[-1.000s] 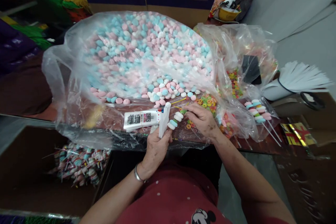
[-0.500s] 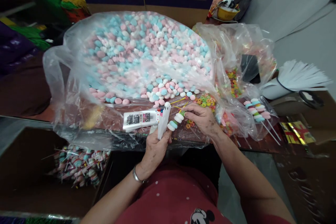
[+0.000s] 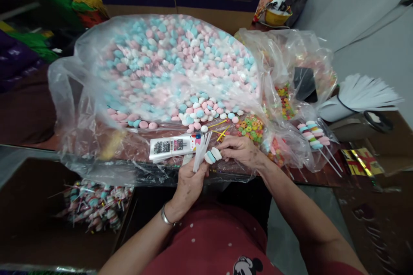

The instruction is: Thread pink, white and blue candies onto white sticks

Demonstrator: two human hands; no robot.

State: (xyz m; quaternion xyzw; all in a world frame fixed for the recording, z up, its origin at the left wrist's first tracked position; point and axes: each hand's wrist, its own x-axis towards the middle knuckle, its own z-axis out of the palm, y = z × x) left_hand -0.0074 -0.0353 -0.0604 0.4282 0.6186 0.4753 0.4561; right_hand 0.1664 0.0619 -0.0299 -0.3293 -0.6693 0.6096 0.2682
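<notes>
My left hand (image 3: pixel 192 177) is closed around a bundle of white sticks (image 3: pixel 200 151) and the lower end of a candy skewer (image 3: pixel 211 156). White and pale blue round candies show in a row on the skewer, which tilts up to the right. My right hand (image 3: pixel 240 151) pinches at the skewer's far end; its fingers hide what lies there. Just beyond the hands are yellow twist ties (image 3: pixel 222 132) and a pile of ring-shaped gummies (image 3: pixel 251 128). A stack of printed white bags (image 3: pixel 174 146) lies left of the sticks.
A large clear bag of pink, blue and white candies (image 3: pixel 180 64) spreads across the table. Finished candy skewers (image 3: pixel 314 135) lie at right, near a holder of white sticks (image 3: pixel 335 107). An open cardboard box (image 3: pixel 26 210) at lower left contains wrapped skewers (image 3: pixel 97 202).
My right fingers have come down over the skewer's far end, covering the green piece seen there before. The visible candy row is shorter and tipped further to the right. The view has shifted slightly.
</notes>
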